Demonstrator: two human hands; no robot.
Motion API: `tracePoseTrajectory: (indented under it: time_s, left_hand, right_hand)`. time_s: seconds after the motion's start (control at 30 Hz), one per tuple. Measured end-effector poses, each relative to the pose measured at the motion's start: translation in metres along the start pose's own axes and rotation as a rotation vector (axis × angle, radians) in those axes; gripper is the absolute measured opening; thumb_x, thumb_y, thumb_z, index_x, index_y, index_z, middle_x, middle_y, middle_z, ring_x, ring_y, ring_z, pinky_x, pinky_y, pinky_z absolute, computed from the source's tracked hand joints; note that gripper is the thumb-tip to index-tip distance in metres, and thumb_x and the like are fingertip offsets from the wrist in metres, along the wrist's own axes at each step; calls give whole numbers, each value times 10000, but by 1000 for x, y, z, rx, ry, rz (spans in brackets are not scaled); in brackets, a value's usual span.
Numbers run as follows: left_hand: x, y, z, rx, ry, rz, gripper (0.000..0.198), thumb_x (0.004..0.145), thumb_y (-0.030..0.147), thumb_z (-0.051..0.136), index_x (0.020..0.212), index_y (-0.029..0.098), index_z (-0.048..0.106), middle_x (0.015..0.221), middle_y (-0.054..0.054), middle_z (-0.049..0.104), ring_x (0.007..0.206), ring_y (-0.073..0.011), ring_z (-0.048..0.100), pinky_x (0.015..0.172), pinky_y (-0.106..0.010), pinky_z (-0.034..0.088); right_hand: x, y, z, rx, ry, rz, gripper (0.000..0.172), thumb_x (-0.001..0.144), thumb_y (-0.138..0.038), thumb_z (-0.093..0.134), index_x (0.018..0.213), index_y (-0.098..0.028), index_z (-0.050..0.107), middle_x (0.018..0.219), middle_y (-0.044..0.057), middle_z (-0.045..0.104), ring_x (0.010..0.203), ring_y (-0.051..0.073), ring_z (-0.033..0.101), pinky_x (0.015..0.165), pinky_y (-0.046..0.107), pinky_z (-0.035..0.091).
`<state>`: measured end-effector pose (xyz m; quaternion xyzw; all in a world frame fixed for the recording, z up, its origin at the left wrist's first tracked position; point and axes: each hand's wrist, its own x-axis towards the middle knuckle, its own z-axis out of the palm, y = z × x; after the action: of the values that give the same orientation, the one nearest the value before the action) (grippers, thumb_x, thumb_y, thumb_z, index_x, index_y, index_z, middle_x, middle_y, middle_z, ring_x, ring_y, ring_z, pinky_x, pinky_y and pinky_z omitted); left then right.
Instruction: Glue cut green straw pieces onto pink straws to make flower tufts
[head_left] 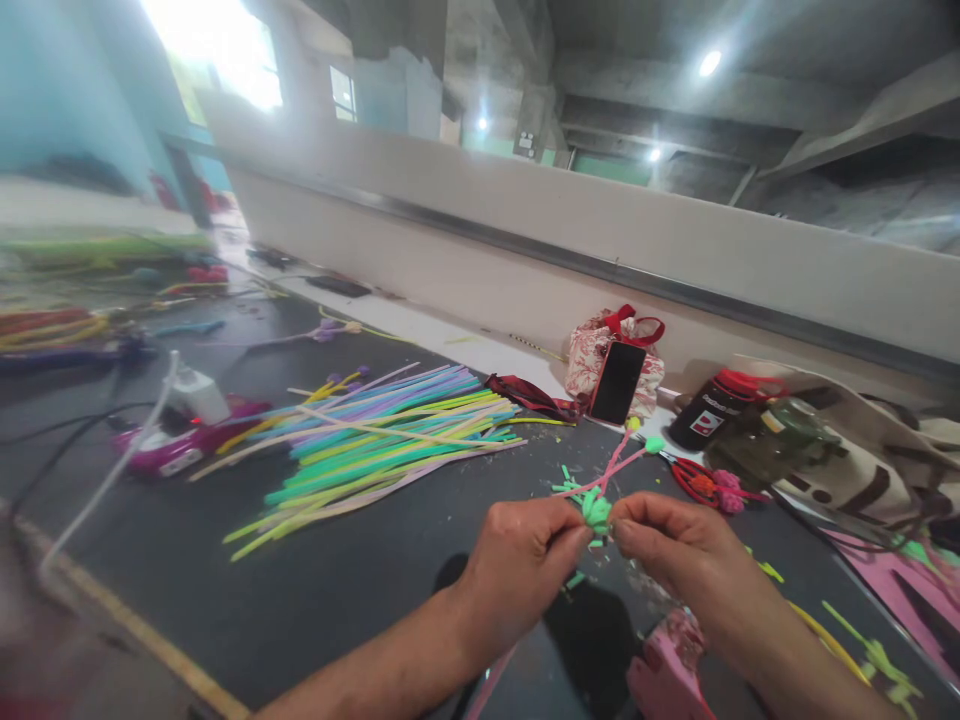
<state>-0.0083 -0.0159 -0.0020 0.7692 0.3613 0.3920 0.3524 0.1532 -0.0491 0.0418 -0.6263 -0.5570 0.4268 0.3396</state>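
My left hand (517,555) pinches the left side of a green pipe-cleaner flower (596,508), thumb against forefinger. From the other side the fingertips of my right hand (671,540) are closed at the flower's right edge. Pink pipe-cleaner stems (616,462) run behind it; one ends in a yellow bud, the other in a green bud (655,444). Short green clippings (568,478) lie on the dark table just beyond my hands. Below my right wrist sits a pink object (670,672), partly cut off, whose kind I cannot make out.
Many coloured pipe cleaners (390,430) lie in a pile to the left. A purple power strip (187,440) with cords is beyond. A phone (617,382) leans on a patterned bag (585,355). Red-handled scissors (686,478), a black bottle (709,408) and a canvas bag (874,480) stand right.
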Motion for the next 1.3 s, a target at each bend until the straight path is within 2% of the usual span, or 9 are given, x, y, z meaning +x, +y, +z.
tracePoseTrajectory:
  time_s: [0.17, 0.3, 0.4, 0.5, 0.7, 0.83, 0.97, 1.17, 1.3]
  left_hand:
    - [-1, -2, 3, 39, 39, 34, 186, 781, 186, 482, 686, 169, 641, 604, 33, 604, 561, -55, 511, 550, -152, 322]
    - [1, 0, -1, -30, 46, -5, 176, 771, 197, 499, 680, 171, 648, 604, 33, 601, 569, -60, 505, 558, -159, 321]
    - [3, 3, -7, -220, 20, -108, 182, 766, 249, 518, 662, 166, 642, 570, 36, 560, 552, -63, 469, 542, -165, 318]
    - [4, 6, -9, -543, -73, -270, 221, 750, 338, 547, 644, 150, 592, 517, 39, 515, 476, -56, 400, 480, -173, 291]
    - [3, 6, -4, -911, -149, -383, 273, 662, 378, 633, 594, 148, 503, 466, 31, 516, 441, -61, 400, 471, -188, 273]
    - [2, 7, -2, -796, -154, -380, 225, 663, 326, 620, 575, 138, 531, 467, 28, 512, 444, -60, 395, 474, -191, 282]
    - [1, 8, -3, -532, -120, -261, 146, 667, 245, 585, 585, 127, 608, 520, 12, 533, 504, -76, 435, 513, -195, 326]
    - [1, 9, -4, -224, -78, -111, 179, 691, 269, 582, 578, 146, 647, 536, 0, 575, 515, -87, 469, 525, -194, 343]
    - [2, 8, -3, -231, -60, -139, 160, 694, 221, 559, 585, 147, 650, 545, 3, 585, 521, -82, 467, 529, -187, 343]
  right_hand:
    - [3, 4, -2, 14, -5, 0, 200, 724, -355, 587, 682, -161, 608, 513, -62, 422, 465, 67, 302, 435, 198, 223]
    - [-4, -6, -3, -180, 96, -137, 160, 723, -342, 604, 708, -204, 683, 600, -19, 603, 557, 117, 499, 518, 213, 372]
    - [-13, -17, -5, -218, 266, -262, 159, 723, -343, 610, 813, -258, 710, 771, 5, 699, 698, 177, 602, 623, 246, 456]
    - [-20, -17, -8, -179, 368, -300, 177, 723, -360, 612, 850, -273, 698, 774, 4, 706, 647, 175, 616, 562, 244, 479]
    - [-16, 3, -4, 63, 138, -255, 412, 694, -409, 627, 1052, -206, 593, 892, 62, 658, 717, 198, 607, 543, 267, 477]
    - [-14, 2, 2, 138, -75, -227, 600, 615, -397, 695, 1148, -205, 496, 950, 62, 625, 747, 195, 587, 620, 295, 460]
    - [-15, -6, 2, 133, -134, -209, 609, 601, -398, 707, 1137, -209, 489, 941, 50, 612, 786, 194, 575, 653, 293, 449]
    - [-10, -4, -1, 179, -129, -193, 423, 681, -410, 636, 1034, -189, 561, 884, 43, 608, 732, 160, 559, 589, 248, 438]
    - [-12, -2, -4, 117, 82, -247, 288, 752, -337, 569, 1010, -212, 577, 877, 38, 607, 696, 146, 565, 538, 230, 440]
